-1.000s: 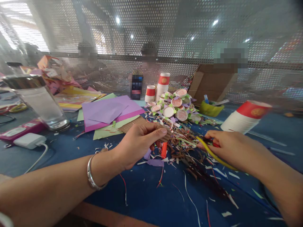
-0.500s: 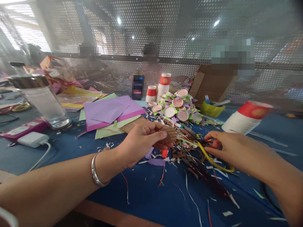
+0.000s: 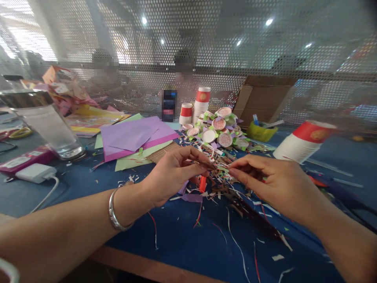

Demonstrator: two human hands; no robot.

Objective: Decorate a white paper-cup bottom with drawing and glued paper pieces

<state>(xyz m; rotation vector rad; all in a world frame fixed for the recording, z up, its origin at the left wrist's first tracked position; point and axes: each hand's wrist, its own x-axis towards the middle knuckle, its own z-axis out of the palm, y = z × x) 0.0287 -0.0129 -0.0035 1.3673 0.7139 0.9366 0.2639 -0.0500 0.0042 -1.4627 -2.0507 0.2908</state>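
Observation:
My left hand (image 3: pixel 173 175) pinches a small piece of brown corrugated cardboard (image 3: pixel 209 165) between thumb and fingers, tilted nearly edge-on. Just to its right, my right hand (image 3: pixel 265 177) has its thumb and index finger brought together near the cardboard's edge. Whatever is between those fingertips, if anything, I cannot make out. Beneath both hands lies a litter of paper scraps (image 3: pixel 218 192) in white, red, brown and purple. A bright orange-red strip (image 3: pixel 203 183) is right below the left fingertips. At the far right, a blurred dark blue and orange object (image 3: pixel 319 181) lies beside my right wrist.
Behind the hands are a heap of paper discs (image 3: pixel 218 124), stacked paper cups (image 3: pixel 203 98), a tipped cup stack (image 3: pixel 303 141) and a yellow-green holder (image 3: pixel 262 131). Purple paper (image 3: pixel 129 135), corrugated cardboard (image 3: pixel 161 152), a water bottle (image 3: pixel 50 122) and a white charger (image 3: pixel 35 173) occupy the left.
My right hand has left a red-and-yellow-handled tool and moved left to the cardboard. That yellow handle no longer shows among the scraps. The cardboard in my left hand has turned edge-on.

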